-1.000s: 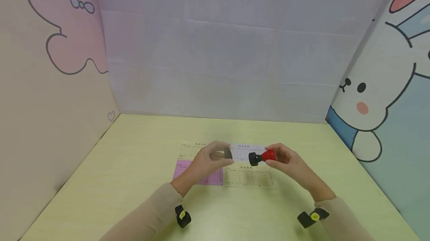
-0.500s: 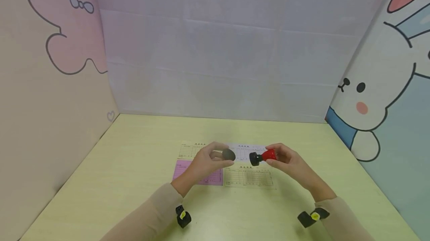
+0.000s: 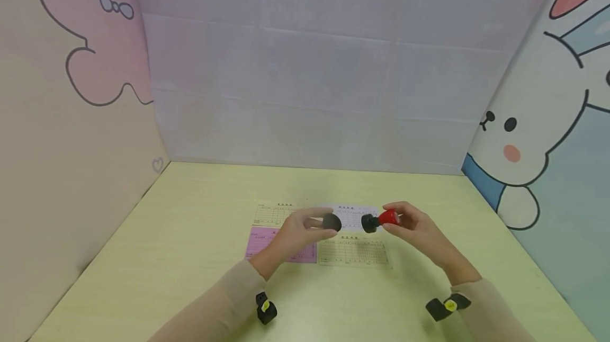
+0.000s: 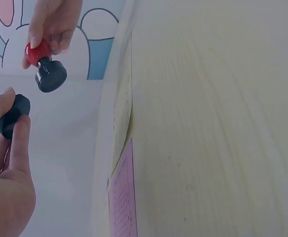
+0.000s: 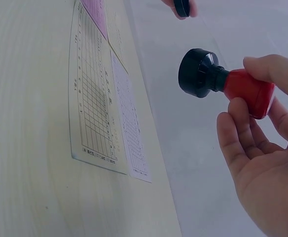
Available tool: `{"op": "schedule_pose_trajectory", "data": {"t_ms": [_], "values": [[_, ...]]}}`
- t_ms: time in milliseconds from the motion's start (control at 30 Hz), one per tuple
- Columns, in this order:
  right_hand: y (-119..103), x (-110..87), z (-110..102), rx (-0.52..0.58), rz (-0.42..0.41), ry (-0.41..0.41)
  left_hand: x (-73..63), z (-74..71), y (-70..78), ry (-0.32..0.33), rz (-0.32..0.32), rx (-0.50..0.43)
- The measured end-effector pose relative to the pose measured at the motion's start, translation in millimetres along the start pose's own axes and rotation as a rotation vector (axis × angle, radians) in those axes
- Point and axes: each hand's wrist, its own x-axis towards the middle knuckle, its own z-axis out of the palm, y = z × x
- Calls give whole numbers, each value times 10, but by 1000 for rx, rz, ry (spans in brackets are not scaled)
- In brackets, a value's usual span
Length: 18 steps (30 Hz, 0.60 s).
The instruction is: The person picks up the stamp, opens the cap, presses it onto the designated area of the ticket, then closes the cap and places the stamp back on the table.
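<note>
My right hand [image 3: 414, 225] pinches the red handle of a round stamp [image 5: 198, 73], whose black head points left toward the other hand. Between the thumb and fingers of my left hand [image 3: 300, 233] is a round black stamp cap [image 4: 15, 116]. Cap and stamp are apart, with a short gap between them, and both are held up above the table. In the right wrist view, the cap [image 5: 182, 7] shows only at the top edge.
Under the hands several printed forms lie side by side: a pink one [image 3: 257, 239], a cream one at the front [image 3: 352, 252], a white one [image 3: 352, 217] and another cream one at the back left [image 3: 267, 215]. Cartoon-printed side walls and a pale back wall [image 3: 305, 93] enclose the table [image 3: 143, 257].
The left hand has turned the cap so its rounded face shows more, and moved slightly right. The right hand has shifted a little right with the stamp.
</note>
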Motion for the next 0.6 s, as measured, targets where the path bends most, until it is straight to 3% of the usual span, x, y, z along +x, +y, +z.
{"op": "schedule_pose_trajectory", "data": {"t_ms": [433, 600], "values": [[28, -49, -152, -79, 12, 69, 114, 301, -31, -76, 51, 5], [22, -75, -221, -131, 41, 102, 175, 431, -10, -105, 28, -25]]}}
